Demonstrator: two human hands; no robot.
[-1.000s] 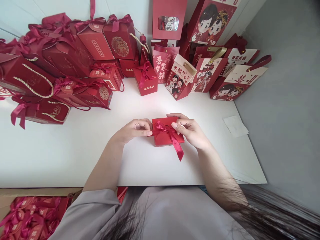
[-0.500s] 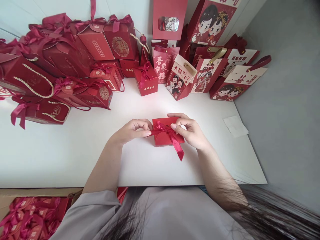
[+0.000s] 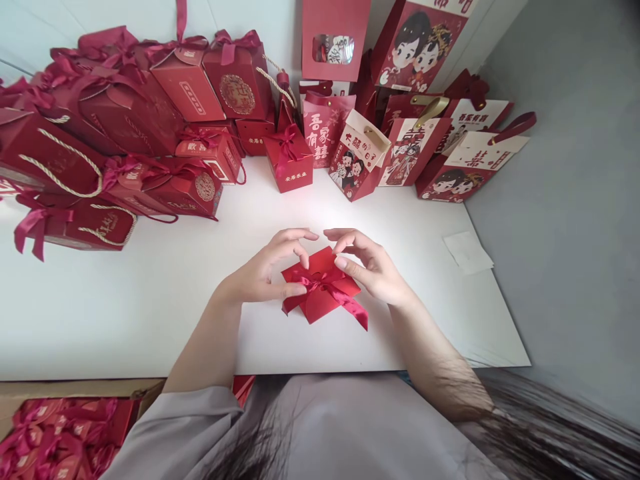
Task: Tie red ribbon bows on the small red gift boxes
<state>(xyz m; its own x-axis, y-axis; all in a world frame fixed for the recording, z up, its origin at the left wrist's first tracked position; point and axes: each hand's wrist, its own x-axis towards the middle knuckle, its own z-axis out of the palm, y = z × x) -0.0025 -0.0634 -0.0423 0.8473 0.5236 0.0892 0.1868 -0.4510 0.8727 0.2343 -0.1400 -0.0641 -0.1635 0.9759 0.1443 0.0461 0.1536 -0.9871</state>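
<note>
A small red gift box (image 3: 320, 309) sits on the white table, turned so one corner faces me. A dark pink satin ribbon (image 3: 353, 309) is tied in a bow across its top, with tails hanging to the left and right. At the box's left side is my left hand (image 3: 267, 270), fingers curved and apart, the thumb by the ribbon's left loop. My right hand (image 3: 373, 267) hovers at the far right edge of the box, fingers spread and bent, thumb and fingertips close to its corner. Neither hand grips anything that I can see.
Many red gift boxes with ribbons (image 3: 120, 113) are stacked at the back left. Printed red and white bags (image 3: 453, 167) stand at the back right, near a grey wall (image 3: 575, 200). White paper (image 3: 469, 252) lies on the right. A carton (image 3: 147, 393) of ribboned boxes stands below left.
The box has turned and come slightly nearer to me. My left fingers have let go of the ribbon's left end, and my right fingers have come off the bow.
</note>
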